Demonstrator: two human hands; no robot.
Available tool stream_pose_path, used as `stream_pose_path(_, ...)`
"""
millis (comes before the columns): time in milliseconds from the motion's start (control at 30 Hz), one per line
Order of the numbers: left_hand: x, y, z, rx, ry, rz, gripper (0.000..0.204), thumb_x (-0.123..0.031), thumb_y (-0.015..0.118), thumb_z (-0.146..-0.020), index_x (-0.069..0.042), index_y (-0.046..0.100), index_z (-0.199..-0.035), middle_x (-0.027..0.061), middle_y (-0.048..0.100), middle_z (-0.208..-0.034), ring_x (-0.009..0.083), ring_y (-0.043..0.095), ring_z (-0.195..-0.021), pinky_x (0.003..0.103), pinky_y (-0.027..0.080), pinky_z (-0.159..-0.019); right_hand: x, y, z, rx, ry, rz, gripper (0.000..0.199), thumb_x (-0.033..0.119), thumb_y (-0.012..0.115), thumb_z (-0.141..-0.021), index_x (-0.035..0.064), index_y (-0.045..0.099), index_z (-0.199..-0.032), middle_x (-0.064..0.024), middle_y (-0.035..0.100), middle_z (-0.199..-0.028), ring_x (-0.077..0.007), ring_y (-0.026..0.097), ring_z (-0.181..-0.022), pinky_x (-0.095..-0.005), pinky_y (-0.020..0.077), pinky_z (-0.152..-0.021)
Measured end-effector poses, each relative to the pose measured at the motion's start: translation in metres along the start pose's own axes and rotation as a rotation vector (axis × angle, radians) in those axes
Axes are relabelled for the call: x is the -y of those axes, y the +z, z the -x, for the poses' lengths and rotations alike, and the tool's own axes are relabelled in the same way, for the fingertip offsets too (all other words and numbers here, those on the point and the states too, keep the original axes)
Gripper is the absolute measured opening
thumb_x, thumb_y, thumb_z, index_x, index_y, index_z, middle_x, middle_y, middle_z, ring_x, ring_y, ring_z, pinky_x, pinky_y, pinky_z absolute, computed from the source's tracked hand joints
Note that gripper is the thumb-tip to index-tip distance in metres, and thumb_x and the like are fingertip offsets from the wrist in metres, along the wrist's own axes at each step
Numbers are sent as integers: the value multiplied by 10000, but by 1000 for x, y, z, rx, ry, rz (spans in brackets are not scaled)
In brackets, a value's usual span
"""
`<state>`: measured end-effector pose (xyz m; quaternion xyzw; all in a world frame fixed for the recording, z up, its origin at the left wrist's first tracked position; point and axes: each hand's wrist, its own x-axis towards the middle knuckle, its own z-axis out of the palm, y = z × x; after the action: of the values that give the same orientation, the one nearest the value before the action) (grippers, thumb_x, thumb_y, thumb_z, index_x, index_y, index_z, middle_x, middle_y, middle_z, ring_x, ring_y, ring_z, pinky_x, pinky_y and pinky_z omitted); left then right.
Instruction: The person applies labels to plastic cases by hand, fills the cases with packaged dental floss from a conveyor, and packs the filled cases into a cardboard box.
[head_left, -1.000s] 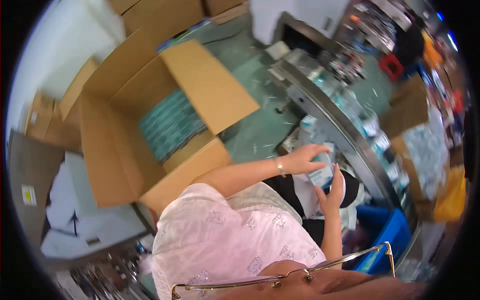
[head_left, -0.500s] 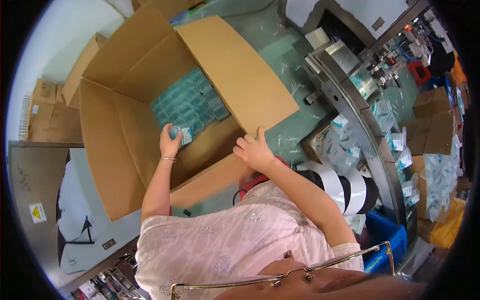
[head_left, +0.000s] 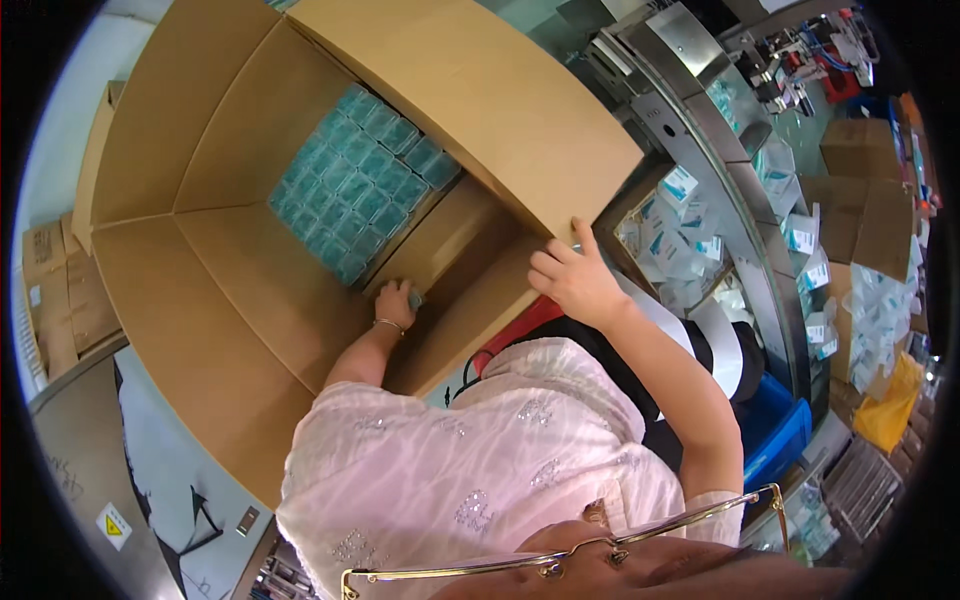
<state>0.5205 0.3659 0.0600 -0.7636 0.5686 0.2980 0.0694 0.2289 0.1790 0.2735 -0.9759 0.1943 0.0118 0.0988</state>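
**Room inside the carton**

Beyond the left hand (head_left: pixel 396 300), the carton (head_left: pixel 200 300) floor is filled by rows of teal packs (head_left: pixel 360 180). A bare strip is left around the hand. Passage is bounded by tall walls, and the near flap (head_left: pixel 470 90) is gripped by the right hand (head_left: pixel 575 280).

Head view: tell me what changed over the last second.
The left hand left the conveyor with a small teal packet, swung to the large cardboard box and has gone deep inside, beside the teal packets already stacked there. The right hand moved from the conveyor to grip the box's flap edge. The box and its stacked packets stayed put.
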Motion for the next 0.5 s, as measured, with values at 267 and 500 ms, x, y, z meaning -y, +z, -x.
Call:
stream_pose_path(267,9,132,-30,754,120,-260,496,-146,461,-830,-98,328,-1306,205,356,-1290,317,381,-1182,427,337,-959,8,-63,152,-360,663,-80,240,80,589,-691,109,610,-928,-75,514,-1060,-255,472,-1072,-456,324,-955)
stream_pose_path(500,47,-29,-146,-75,-220,-152,642,-223,579,-787,-61,272,-1327,204,313,-1329,315,323,-1227,414,274,-998,41,-84,366,-585,1268,185,321,18,619,-662,71,550,-970,-127,516,-1012,-321,498,-967,-402,414,-822)
